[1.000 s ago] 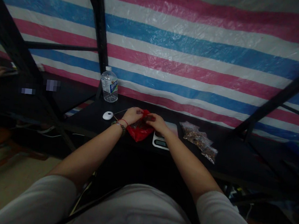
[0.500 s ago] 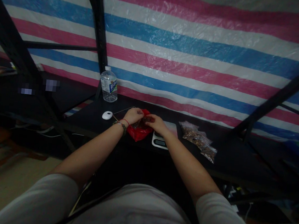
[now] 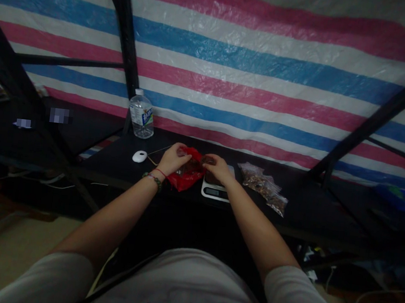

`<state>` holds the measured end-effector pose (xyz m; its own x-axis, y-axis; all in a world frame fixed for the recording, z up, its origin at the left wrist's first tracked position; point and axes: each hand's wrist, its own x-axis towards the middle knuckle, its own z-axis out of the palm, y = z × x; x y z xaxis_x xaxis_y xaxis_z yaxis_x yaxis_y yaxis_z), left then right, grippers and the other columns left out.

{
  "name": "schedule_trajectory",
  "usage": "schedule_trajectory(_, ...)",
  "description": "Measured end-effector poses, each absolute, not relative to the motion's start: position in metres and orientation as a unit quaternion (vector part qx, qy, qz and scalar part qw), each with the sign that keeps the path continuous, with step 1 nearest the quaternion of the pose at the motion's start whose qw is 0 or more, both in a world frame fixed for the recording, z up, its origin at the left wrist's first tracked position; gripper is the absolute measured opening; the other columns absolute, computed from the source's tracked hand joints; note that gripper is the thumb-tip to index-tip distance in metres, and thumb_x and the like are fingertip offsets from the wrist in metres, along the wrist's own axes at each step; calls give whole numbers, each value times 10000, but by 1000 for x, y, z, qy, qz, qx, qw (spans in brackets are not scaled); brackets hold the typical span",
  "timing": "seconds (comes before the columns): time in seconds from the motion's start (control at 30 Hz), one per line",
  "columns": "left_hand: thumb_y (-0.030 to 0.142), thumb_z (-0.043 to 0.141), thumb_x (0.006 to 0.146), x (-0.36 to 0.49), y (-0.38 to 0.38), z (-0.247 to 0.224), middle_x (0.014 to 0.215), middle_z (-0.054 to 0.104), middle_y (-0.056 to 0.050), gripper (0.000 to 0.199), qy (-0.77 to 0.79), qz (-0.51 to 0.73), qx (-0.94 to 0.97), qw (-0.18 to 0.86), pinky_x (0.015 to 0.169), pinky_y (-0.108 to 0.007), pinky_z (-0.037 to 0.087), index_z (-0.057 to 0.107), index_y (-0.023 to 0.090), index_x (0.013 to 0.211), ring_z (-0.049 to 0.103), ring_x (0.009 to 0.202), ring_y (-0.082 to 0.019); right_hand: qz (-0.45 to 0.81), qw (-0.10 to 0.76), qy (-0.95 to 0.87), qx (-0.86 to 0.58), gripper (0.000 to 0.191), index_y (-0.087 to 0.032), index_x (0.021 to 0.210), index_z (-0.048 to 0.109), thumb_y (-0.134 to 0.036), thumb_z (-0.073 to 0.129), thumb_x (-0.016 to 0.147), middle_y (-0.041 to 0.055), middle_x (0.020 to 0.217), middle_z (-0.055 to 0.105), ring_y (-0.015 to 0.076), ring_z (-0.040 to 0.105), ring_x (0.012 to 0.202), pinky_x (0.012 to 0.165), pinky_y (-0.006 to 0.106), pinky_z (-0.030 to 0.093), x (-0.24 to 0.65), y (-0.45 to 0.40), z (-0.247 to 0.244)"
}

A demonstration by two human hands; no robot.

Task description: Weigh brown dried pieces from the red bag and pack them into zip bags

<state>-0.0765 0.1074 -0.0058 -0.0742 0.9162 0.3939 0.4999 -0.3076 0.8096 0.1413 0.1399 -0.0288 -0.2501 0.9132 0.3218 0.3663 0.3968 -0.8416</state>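
Observation:
My left hand (image 3: 174, 160) is closed on the left rim of a red plastic bag (image 3: 184, 181), thumb pointing inward. Dark brown loose bits and some clear plastic show inside the bag's mouth. Just right of the bag, my right hand (image 3: 218, 169) pinches a small brown clump (image 3: 208, 160); its exact kind is too dark to tell. Beneath that hand lies a white digital scale (image 3: 216, 193) with a dark display and something brown on its platform, partly covered by my fingers.
Several clear zip bags of brown bits (image 3: 262, 185) overlap right of the scale. A white mouse-like object (image 3: 139, 156) and a clear plastic bottle (image 3: 141, 116) stand left on the black table (image 3: 103, 165). Black metal posts rise before a striped sheet. Another person's hand shows far left.
My right hand has moved from the red bag's mouth rightward over the scale, with a brown clump in its fingers. My left hand stays at the bag. The view has shifted slightly.

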Motion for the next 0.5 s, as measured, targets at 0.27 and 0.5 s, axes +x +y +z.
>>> schedule_trajectory(0.27, 361, 753, 655, -49, 53, 20, 913, 654, -28, 536, 473, 504, 688, 222, 772, -311, 530, 557, 181, 1121, 653, 806, -176, 169, 407, -720, -536, 385, -186, 1070, 660, -316, 704, 710, 74, 1068, 689, 212, 627, 1005, 948, 378, 448, 188, 122, -34)
schedule_trajectory(0.5, 293, 703, 712, -20, 31, 0, 938, 630, -43, 484, 404, 486, 704, 324, 810, -320, 521, 511, 174, 1140, 639, 840, -166, 95, 392, -711, -576, 482, -171, 1129, 616, -292, 722, 674, 108, 1149, 635, 273, 550, 1116, 1022, 470, 368, 200, 100, -26)
